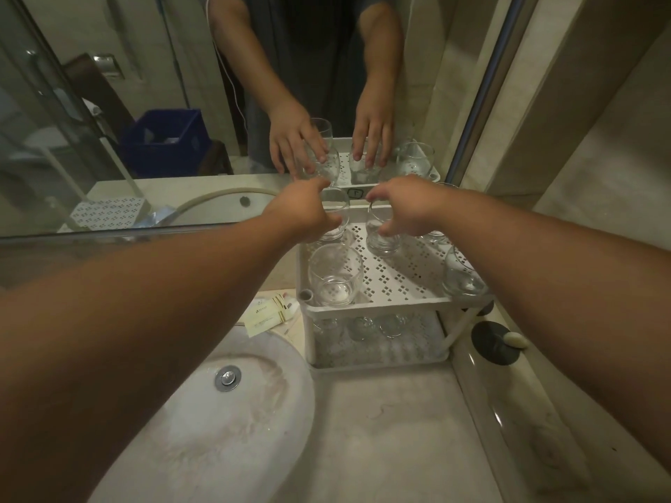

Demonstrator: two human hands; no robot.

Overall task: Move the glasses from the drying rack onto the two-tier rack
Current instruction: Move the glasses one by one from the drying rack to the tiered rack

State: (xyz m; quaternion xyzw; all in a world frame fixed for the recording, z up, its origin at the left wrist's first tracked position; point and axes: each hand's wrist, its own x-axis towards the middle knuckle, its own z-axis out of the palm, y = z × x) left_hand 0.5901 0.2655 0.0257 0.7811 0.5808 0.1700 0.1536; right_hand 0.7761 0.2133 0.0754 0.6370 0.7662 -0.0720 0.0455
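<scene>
- Left hand (303, 208) reaches over the back-left corner of the two-tier rack (399, 301), fingers and thumb curled round a clear glass (336, 217) at its rim.
- That glass is upright at the far-left of the top tier, right against the mirror (145, 103).
- Right hand (403, 206) reaches to the back-middle of the top tier, fingers wrapped over the top of a 2nd glass (381, 237), thumb on its near side.
- 2nd glass stands on the perforated top shelf, base touching the shelf, just right of the left-hand glass; the 2 are apart.
- Near-left glass (336, 275) stands free at the front-left corner of the top tier, below the left hand, not touched.
- Near-right glass (463, 272) at the front-right edge, partly hidden by the right forearm, not touched.
- Another glass (434, 235) behind the right wrist, mostly hidden.
- Lower tier holds several glasses (363, 326), about 3 visible, seen through the shelf gap; exact count unclear.
- Rack sits on a pale counter (392, 430), right of a white sink (225, 412) with a metal drain plug.
- Small paper packet (267, 314) lies between sink and rack.
- Dark round object (495, 343) on the counter right of the rack.
- Mirror reflects both hands and the glasses; blue crate (165, 139) in the reflection.
</scene>
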